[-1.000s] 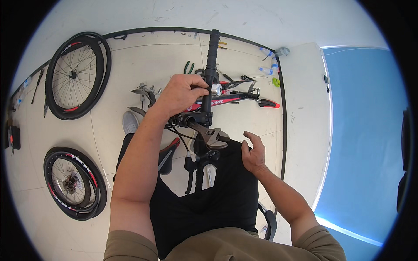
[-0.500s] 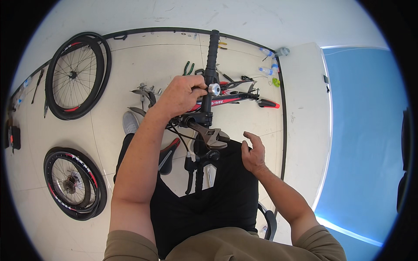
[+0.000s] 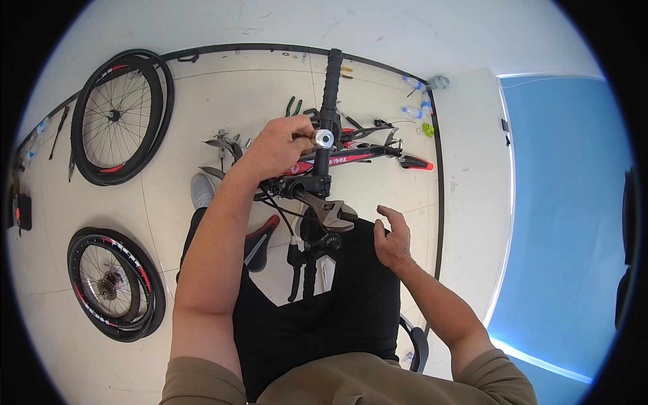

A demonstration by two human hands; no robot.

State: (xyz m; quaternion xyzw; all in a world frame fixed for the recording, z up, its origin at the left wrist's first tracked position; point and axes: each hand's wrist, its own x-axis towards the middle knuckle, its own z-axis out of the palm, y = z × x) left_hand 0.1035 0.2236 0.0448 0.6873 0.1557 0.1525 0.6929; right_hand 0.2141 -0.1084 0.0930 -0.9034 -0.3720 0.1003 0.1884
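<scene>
My left hand [image 3: 282, 145] is closed, pinching a silver round metal piece [image 3: 325, 139] with a dark hole in its end. It holds the piece just over the black handlebar [image 3: 330, 88]. Below that hand, an adjustable wrench [image 3: 327, 210] slants across the bike's front end, its jaws toward my right, held by neither hand. The red, black and white bike frame [image 3: 347, 158] lies beyond the handlebar. My right hand [image 3: 393, 239] hovers by my right thigh, fingers apart and nothing in them. A brake lever [image 3: 295, 273] hangs at the handlebar's near end.
Two wheels stand or lie at the left, one far [image 3: 111, 116] and one near [image 3: 116, 285]. A saddle [image 3: 262, 243] sits beside my left leg. Green-handled pliers [image 3: 293, 106], a red-tipped mudguard [image 3: 416, 163] and plastic bottles [image 3: 412, 111] lie on the far floor.
My left hand has turned the silver piece so its holed end faces up, shifting it slightly left. My right hand and the wrench stay almost where they were.
</scene>
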